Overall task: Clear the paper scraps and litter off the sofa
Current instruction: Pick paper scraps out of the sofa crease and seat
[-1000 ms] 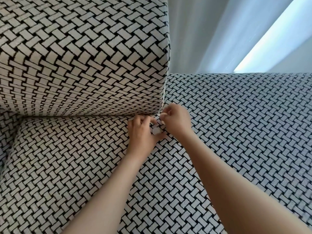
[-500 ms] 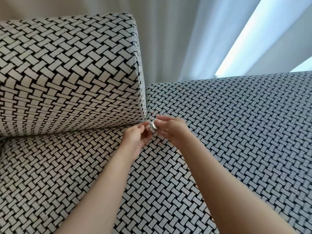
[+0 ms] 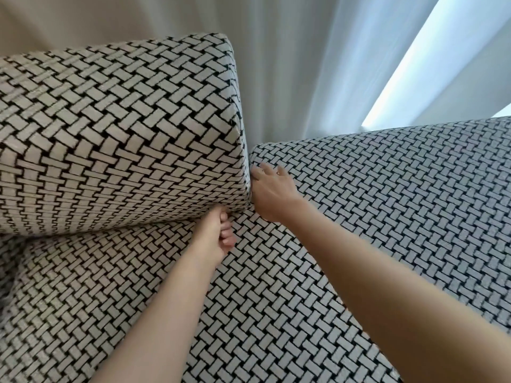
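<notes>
The sofa seat [image 3: 83, 299] has a black-and-white woven pattern. My left hand [image 3: 218, 236] lies at the foot of the back cushion [image 3: 110, 134] with its fingers curled into a fist; the small pale paper scrap seen earlier is hidden inside it. My right hand [image 3: 272, 189] reaches up with straight fingers to the narrow gap between the back cushion's corner and the armrest [image 3: 387, 189]. Its fingertips touch the fabric at the gap and hold nothing. No loose scrap shows on the sofa.
White curtains [image 3: 304, 64] hang close behind the sofa, with a bright window strip at the upper right. The armrest rises along the right side and the back cushion fills the left.
The scrap pinched between both hands is out of sight in my left fist. My right hand has let go and moved up to the gap beside the cushion. The view has tilted upward.
</notes>
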The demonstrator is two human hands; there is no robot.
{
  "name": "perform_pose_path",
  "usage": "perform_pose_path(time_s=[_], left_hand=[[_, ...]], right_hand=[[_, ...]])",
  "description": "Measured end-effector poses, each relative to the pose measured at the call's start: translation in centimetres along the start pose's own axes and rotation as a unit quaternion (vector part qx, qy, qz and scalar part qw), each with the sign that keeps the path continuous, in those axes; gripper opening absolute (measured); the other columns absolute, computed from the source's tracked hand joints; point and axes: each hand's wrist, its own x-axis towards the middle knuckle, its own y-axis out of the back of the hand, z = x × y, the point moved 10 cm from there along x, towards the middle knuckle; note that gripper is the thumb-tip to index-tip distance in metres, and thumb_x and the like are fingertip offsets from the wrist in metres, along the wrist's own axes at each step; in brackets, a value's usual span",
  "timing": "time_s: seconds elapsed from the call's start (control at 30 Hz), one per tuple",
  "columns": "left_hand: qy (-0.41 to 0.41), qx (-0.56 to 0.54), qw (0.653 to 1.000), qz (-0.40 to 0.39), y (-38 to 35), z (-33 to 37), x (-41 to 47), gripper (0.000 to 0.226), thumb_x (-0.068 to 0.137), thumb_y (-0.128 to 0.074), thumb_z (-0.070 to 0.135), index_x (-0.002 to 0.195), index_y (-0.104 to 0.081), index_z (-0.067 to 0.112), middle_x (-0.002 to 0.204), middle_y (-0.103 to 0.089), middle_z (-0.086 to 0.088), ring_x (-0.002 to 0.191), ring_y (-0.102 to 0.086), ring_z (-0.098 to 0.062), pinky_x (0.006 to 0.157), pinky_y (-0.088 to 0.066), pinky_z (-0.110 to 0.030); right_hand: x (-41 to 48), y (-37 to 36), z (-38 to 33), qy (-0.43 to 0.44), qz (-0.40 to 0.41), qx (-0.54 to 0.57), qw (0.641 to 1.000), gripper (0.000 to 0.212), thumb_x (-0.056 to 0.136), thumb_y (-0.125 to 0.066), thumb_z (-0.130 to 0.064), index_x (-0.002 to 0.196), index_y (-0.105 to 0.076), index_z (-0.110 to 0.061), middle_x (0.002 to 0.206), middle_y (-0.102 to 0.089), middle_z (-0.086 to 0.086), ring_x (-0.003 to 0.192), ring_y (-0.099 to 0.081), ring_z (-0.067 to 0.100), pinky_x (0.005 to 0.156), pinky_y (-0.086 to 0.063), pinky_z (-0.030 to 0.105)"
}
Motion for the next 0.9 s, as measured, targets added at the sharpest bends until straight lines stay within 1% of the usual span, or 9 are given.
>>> perform_pose_path(time_s=[0.07, 0.17, 0.37, 0.43, 0.5, 0.6, 0.67, 0.8, 0.9], left_hand=[[-0.033, 0.073, 0.996, 0.034, 3.0, 1.7, 0.3, 0.031, 0.093, -0.042, 0.022, 0.063, -0.045, 0.015, 0.031, -0.031, 0.007, 0.021, -0.019, -0.003, 0.027, -0.012, -0.007], [-0.058, 0.118, 0.985, 0.114, 7.0, 2.8, 0.6, 0.035, 0.096, -0.042, 0.028, 0.117, -0.055, 0.003, 0.067, -0.059, -0.015, 0.037, -0.029, -0.009, 0.026, -0.02, -0.012], [-0.152, 0.326, 0.907, 0.221, 8.8, 5.4, 0.6, 0.024, 0.093, -0.048, 0.019, 0.069, -0.047, 0.014, 0.062, -0.045, 0.001, 0.053, -0.041, -0.013, 0.052, -0.037, -0.024], [-0.155, 0.345, 0.9, 0.218, 8.7, 5.5, 0.5, 0.023, 0.091, -0.05, 0.02, 0.069, -0.046, 0.016, 0.066, -0.049, 0.0, 0.058, -0.046, -0.014, 0.062, -0.044, -0.029], [-0.159, 0.293, 0.923, 0.194, 8.7, 5.1, 0.8, 0.01, 0.091, -0.05, 0.019, 0.085, -0.053, 0.012, 0.072, -0.054, -0.004, 0.062, -0.053, -0.017, 0.064, -0.048, -0.027], [-0.159, 0.138, 0.966, 0.151, 9.8, 4.1, 1.7, 0.008, 0.093, -0.044, 0.012, 0.093, -0.051, 0.011, 0.055, -0.039, 0.0, 0.035, -0.038, -0.006, 0.033, -0.031, -0.012], [-0.154, 0.063, 0.976, 0.141, 10.6, 3.4, 1.8, 0.015, 0.094, -0.042, 0.009, 0.085, -0.053, 0.014, 0.046, -0.034, 0.005, 0.025, -0.025, -0.002, 0.029, -0.019, -0.011], [-0.147, -0.009, 0.984, 0.099, 10.9, 2.6, 1.5, 0.02, 0.094, -0.038, 0.004, 0.089, -0.056, 0.013, 0.041, -0.032, 0.008, 0.026, -0.024, -0.002, 0.029, -0.018, -0.011], [-0.132, -0.034, 0.987, 0.082, 11.4, 2.0, 1.7, 0.023, 0.094, -0.036, 0.005, 0.088, -0.058, 0.012, 0.037, -0.027, 0.01, 0.027, -0.02, -0.003, 0.031, -0.014, -0.013]], right_hand=[[1.6, -2.1, -0.3, 0.032, -0.058, -0.078, 0.995, 0.06, 0.095, -0.036, -0.035, 0.149, -0.015, -0.02, 0.157, -0.01, 0.003, 0.144, -0.004, 0.025, 0.115, -0.003, 0.051], [2.3, -2.9, 0.0, 0.056, -0.096, -0.066, 0.992, 0.061, 0.095, -0.032, -0.041, 0.149, -0.008, -0.027, 0.157, -0.004, -0.002, 0.145, 0.002, 0.023, 0.114, 0.001, 0.055], [1.5, -1.9, -2.1, 0.127, -0.113, -0.061, 0.984, 0.037, 0.092, -0.036, -0.024, 0.127, -0.047, -0.021, 0.127, -0.053, -0.005, 0.116, -0.046, 0.015, 0.111, -0.024, 0.04], [0.1, -1.7, -2.6, 0.133, -0.11, -0.032, 0.984, 0.028, 0.09, -0.034, -0.02, 0.105, -0.057, -0.014, 0.1, -0.061, -0.004, 0.088, -0.054, 0.013, 0.093, -0.043, 0.029], [-1.6, -1.9, -3.4, 0.139, -0.131, -0.045, 0.981, 0.021, 0.09, -0.033, -0.015, 0.082, -0.053, -0.01, 0.072, -0.051, -0.002, 0.059, -0.044, 0.009, 0.052, -0.036, 0.016], [-4.0, -2.1, -8.6, 0.207, -0.116, -0.054, 0.97, 0.029, 0.094, -0.028, -0.01, 0.102, -0.055, -0.005, 0.071, -0.05, 0.004, 0.046, -0.032, 0.007, 0.041, -0.022, 0.017], [-3.3, -2.3, -10.5, 0.197, -0.081, -0.029, 0.977, 0.035, 0.097, -0.025, -0.009, 0.123, -0.046, 0.001, 0.083, -0.052, 0.006, 0.051, -0.039, 0.01, 0.044, -0.031, 0.018], [-1.3, -4.3, -10.4, 0.125, -0.11, 0.074, 0.983, 0.038, 0.099, -0.025, -0.024, 0.113, -0.053, -0.002, 0.1, -0.056, 0.01, 0.093, -0.056, 0.023, 0.079, -0.051, 0.029], [-0.4, -5.8, -10.2, 0.065, -0.145, 0.151, 0.976, 0.053, 0.098, -0.022, -0.042, 0.14, -0.037, -0.014, 0.145, -0.038, 0.009, 0.131, -0.037, 0.026, 0.111, -0.029, 0.036]])
